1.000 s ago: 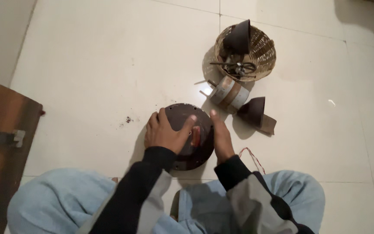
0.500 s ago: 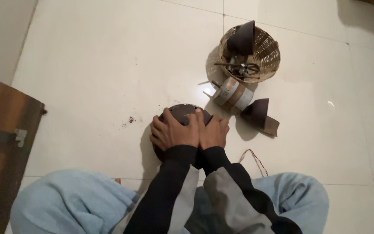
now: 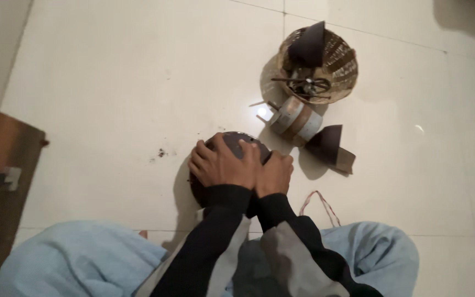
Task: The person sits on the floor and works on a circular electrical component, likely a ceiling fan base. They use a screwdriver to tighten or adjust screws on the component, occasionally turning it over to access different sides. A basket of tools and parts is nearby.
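Right, my left hand (image 3: 222, 163) and right hand (image 3: 274, 174) are both clamped, fingers curled, over the dark round housing (image 3: 232, 144) directly beneath them on the floor (image 3: 111, 82); the left covers more. Just beyond my fingertips lies a banded cylinder (image 3: 297, 119), a dark wedge (image 3: 331, 146) to its right, and a wicker basket (image 3: 343, 66) farther out.

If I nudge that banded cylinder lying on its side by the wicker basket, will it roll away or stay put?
The tan-and-white banded cylinder lies on its side on the smooth pale floor tiles, so a push would probably roll it. It seems to touch the dark wedge-shaped piece, which may block rolling that way. It looks rigid, not floppy; its weight cannot be judged.
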The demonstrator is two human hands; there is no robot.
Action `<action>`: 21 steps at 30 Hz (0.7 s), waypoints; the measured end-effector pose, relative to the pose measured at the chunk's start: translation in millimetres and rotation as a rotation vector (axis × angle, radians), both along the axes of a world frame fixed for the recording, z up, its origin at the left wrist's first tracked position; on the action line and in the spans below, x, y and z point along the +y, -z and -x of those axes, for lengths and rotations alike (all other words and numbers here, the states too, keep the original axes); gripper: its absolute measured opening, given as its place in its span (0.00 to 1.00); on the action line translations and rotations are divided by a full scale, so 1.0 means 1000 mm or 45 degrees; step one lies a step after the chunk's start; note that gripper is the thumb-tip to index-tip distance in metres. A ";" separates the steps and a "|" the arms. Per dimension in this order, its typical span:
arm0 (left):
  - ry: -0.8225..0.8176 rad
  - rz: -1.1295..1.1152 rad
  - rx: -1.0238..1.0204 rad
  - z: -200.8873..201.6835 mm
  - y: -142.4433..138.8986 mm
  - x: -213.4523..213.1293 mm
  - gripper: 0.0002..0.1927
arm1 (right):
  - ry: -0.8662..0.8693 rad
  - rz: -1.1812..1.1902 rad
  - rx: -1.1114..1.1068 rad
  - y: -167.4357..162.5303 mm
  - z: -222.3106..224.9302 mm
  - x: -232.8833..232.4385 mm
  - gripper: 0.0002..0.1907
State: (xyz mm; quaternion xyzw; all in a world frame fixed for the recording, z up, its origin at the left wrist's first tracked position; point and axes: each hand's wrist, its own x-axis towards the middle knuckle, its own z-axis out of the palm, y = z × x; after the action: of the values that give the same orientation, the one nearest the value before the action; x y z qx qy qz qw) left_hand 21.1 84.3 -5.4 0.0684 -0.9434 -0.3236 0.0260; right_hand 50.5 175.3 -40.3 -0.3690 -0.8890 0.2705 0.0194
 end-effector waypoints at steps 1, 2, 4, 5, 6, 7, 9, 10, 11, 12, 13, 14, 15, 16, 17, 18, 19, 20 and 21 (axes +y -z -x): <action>0.024 0.001 0.055 -0.003 -0.001 0.000 0.28 | -0.128 -0.050 0.018 -0.004 -0.009 0.003 0.36; 0.065 0.048 0.153 -0.003 -0.003 0.002 0.29 | -0.255 -0.104 0.050 -0.010 -0.011 0.010 0.35; 0.113 0.167 0.342 -0.004 -0.005 0.001 0.30 | -0.305 -0.044 0.072 -0.024 -0.010 0.029 0.28; 0.181 0.031 0.282 -0.004 -0.006 0.000 0.26 | -0.334 -0.020 0.091 -0.032 -0.002 0.043 0.25; 0.251 -0.106 0.230 -0.005 -0.006 -0.002 0.23 | -0.367 -0.134 0.240 -0.040 0.009 0.057 0.20; 0.324 -0.233 0.161 -0.006 -0.006 -0.007 0.20 | -0.396 -0.235 0.374 -0.045 0.018 0.067 0.15; 0.482 -0.344 0.010 -0.011 -0.004 -0.014 0.17 | -0.470 -0.360 0.634 -0.047 0.049 0.085 0.11; 0.559 -0.398 -0.057 -0.011 -0.003 -0.017 0.15 | -0.594 -0.409 0.676 -0.048 0.067 0.095 0.13; 0.573 -0.398 0.005 -0.012 -0.001 -0.021 0.15 | -0.718 -0.461 0.722 -0.047 0.083 0.104 0.16; 0.594 -0.405 0.071 -0.014 0.001 -0.024 0.15 | -0.821 -0.466 0.670 -0.046 0.099 0.113 0.17; 0.618 -0.411 0.135 -0.014 0.003 -0.026 0.15 | -0.920 -0.470 0.616 -0.044 0.113 0.120 0.18; 0.579 -0.326 0.186 -0.016 0.005 -0.031 0.15 | -1.020 -0.463 0.560 -0.038 0.119 0.123 0.19; 0.541 -0.240 0.237 -0.018 0.007 -0.035 0.15 | -0.996 -0.466 0.471 -0.033 0.121 0.124 0.16; 0.502 -0.160 0.299 -0.016 0.010 -0.036 0.15 | -0.972 -0.478 0.387 -0.031 0.126 0.129 0.14; 0.488 -0.127 0.314 -0.016 0.012 -0.037 0.17 | -0.956 -0.486 0.303 -0.029 0.128 0.131 0.11; 0.475 -0.097 0.324 -0.017 0.015 -0.037 0.19 | -0.986 -0.522 0.324 -0.030 0.129 0.133 0.09; 0.469 -0.072 0.327 -0.019 0.018 -0.036 0.22 | -1.009 -0.559 0.333 -0.033 0.130 0.135 0.08; 0.468 -0.066 0.333 -0.021 0.020 -0.036 0.23 | -1.029 -0.596 0.335 -0.038 0.128 0.138 0.06; 0.473 -0.062 0.348 -0.021 0.023 -0.036 0.25 | -1.056 -0.580 0.517 -0.047 0.128 0.142 0.06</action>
State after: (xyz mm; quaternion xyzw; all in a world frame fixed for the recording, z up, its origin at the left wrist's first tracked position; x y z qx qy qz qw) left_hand 42.1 48.1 -28.2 -0.1502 -0.9194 -0.3517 0.0921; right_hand -77.8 316.8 6.8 0.0882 -0.9753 0.1210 0.1627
